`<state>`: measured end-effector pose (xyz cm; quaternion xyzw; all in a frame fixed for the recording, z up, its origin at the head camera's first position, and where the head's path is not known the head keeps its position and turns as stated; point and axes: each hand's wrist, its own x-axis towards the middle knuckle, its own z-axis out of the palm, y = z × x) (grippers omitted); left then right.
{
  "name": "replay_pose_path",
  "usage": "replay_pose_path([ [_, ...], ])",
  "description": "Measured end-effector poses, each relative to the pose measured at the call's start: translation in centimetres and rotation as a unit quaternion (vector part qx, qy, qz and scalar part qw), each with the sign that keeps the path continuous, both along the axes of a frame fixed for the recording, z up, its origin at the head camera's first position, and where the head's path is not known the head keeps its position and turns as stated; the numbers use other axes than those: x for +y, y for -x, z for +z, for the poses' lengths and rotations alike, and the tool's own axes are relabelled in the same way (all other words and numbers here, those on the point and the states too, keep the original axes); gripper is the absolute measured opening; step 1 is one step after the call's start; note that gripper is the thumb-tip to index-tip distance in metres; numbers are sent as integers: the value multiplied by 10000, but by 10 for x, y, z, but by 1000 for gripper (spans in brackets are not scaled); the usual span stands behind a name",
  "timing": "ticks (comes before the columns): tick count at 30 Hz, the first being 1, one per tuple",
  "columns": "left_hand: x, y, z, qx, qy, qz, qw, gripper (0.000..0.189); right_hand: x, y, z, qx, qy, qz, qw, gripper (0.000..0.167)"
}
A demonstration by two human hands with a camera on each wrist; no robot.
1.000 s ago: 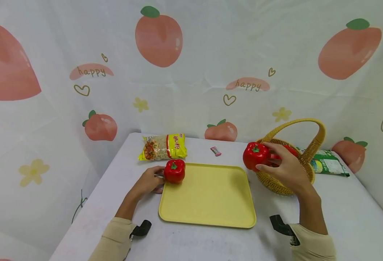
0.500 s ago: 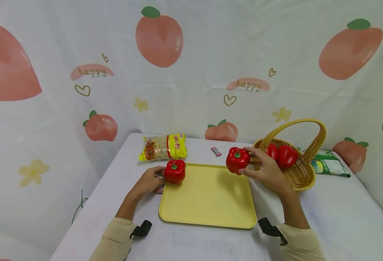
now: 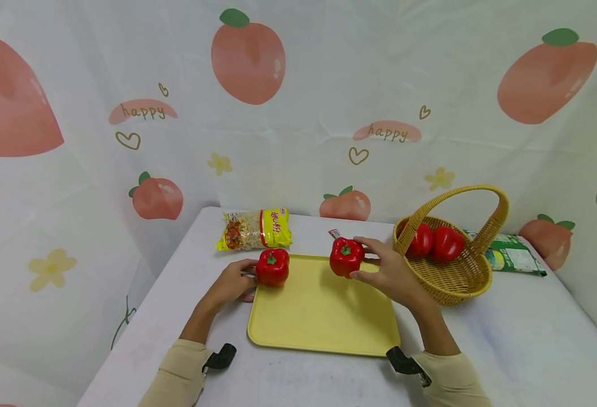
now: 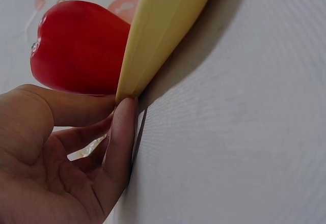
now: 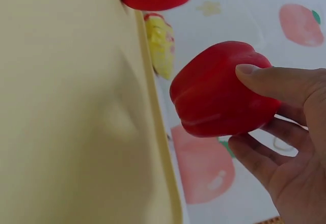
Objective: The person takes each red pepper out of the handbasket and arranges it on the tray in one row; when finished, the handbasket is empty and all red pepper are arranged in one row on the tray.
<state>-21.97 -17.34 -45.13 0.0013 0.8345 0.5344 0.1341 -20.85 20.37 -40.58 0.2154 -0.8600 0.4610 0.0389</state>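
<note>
A red bell pepper (image 3: 346, 257) is held above the right half of the yellow tray (image 3: 318, 322) by my right hand (image 3: 389, 274). In the right wrist view the thumb lies on one side of this pepper and the fingers on the other. A second red bell pepper (image 3: 273, 267) sits at the tray's far left corner. Beside it, my left hand (image 3: 231, 281) pinches the tray's left rim; the left wrist view shows the thumb (image 4: 123, 132) against the outer edge and the index finger close to the pepper.
A wicker basket (image 3: 453, 294) with a tall handle stands right of the tray, with red peppers (image 3: 447, 244) inside. Behind the tray lie a yellow food packet (image 3: 255, 229) and a small pink wrapper (image 3: 334, 233). A green packet (image 3: 517, 254) lies behind the basket.
My right hand has carried its pepper left, from beside the basket to over the tray. The basket's contents have come into fuller view. My left hand has stayed in place.
</note>
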Motion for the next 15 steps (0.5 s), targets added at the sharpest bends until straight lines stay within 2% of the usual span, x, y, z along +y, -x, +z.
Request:
replay_pose_path([
  [11, 0, 0, -1, 4, 2, 12, 10000, 55, -24, -1, -5, -94, 42, 276, 9996, 74],
  [15, -1, 1, -1, 12, 18, 12, 10000, 55, -31, -2, -6, -205, 202, 418, 9987, 75],
])
